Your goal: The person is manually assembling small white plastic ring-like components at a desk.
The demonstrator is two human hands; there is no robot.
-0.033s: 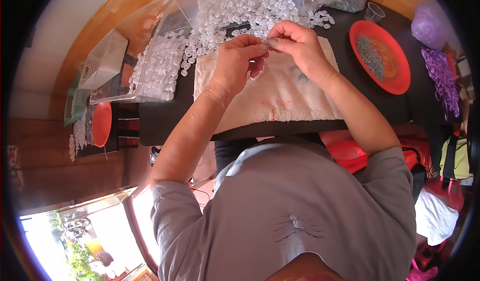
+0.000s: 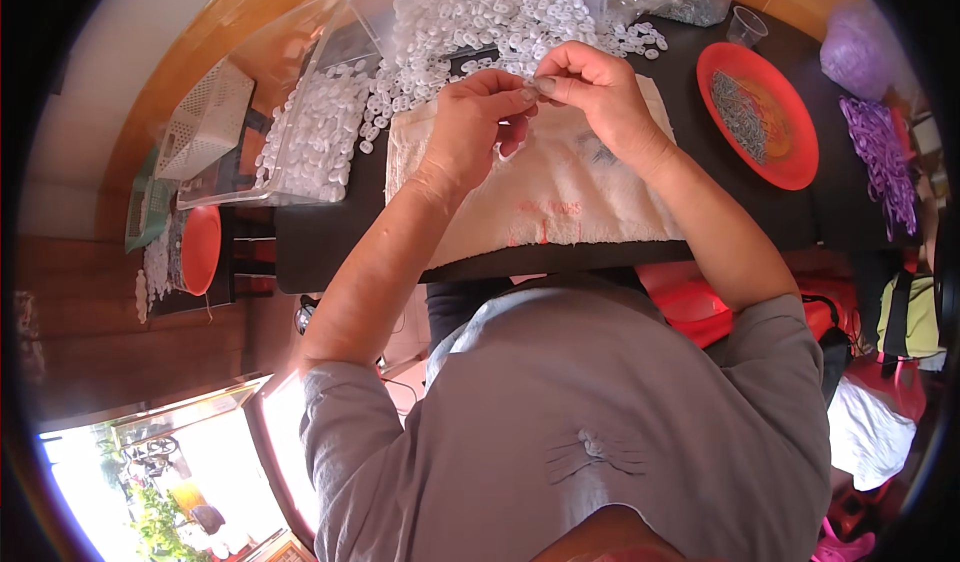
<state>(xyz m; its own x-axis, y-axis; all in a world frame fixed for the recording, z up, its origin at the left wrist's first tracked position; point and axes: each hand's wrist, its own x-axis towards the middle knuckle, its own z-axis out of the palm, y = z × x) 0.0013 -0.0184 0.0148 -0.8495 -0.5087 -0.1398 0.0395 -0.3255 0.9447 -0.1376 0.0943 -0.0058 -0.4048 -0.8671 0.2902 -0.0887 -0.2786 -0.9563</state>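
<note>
My left hand [image 2: 472, 122] and my right hand [image 2: 603, 94] meet above a cream towel [image 2: 530, 197] on the dark table. Thumb and forefinger of each are pinched together, tip against tip. Whatever sits between the fingertips is too small and covered to name. A bit of white shows below the curled fingers of my left hand; I cannot tell whether it is held. Just beyond my hands lies a big heap of small white oval plastic pieces with holes [image 2: 490, 12].
At left, a clear plastic bin [image 2: 335, 194] holds more white pieces. On the right stands a red plate [image 2: 800, 152] with thin grey metal pins [image 2: 738, 117]. A clear cup [image 2: 747, 27], purple strips [image 2: 880, 157] and a purple bag [image 2: 858, 57] are near it.
</note>
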